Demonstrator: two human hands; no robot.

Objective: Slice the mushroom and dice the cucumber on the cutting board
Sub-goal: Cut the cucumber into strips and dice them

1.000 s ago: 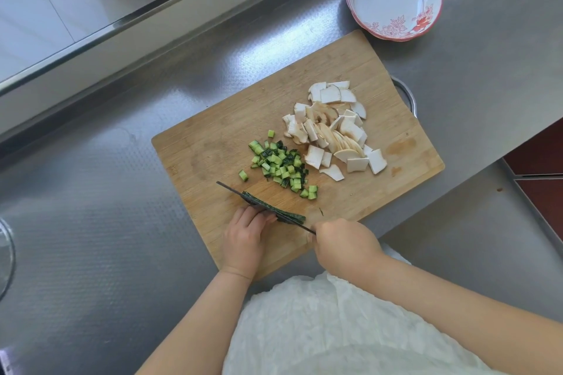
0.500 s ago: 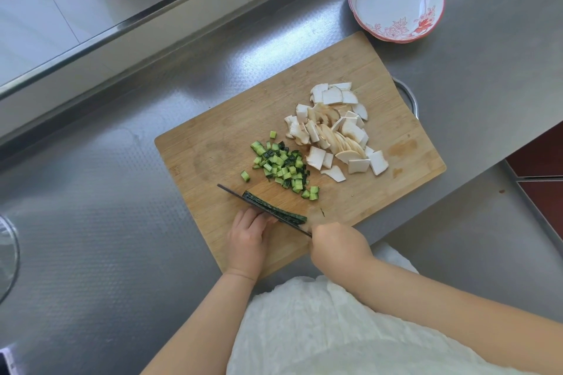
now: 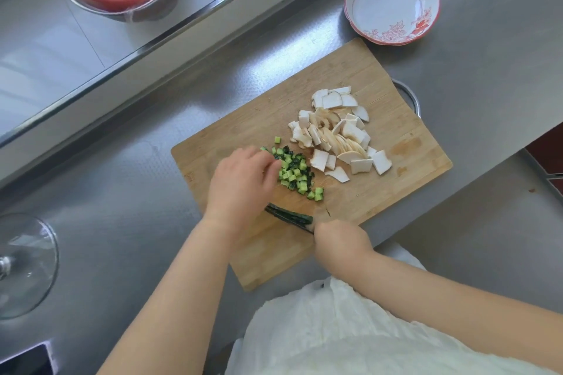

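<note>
Left hand (image 3: 240, 183): fingers loosely extended, holding nothing, touching cucumber dice (image 3: 297, 175) at board's (image 3: 396, 189) nine o'clock.
Right hand (image 3: 341, 242): grips knife (image 3: 300, 226); should stay still while dice are gathered.

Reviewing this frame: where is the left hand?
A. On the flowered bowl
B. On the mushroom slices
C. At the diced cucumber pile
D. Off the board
C: the left hand reaches over the cutting board, fingertips at the diced cucumber.
</note>
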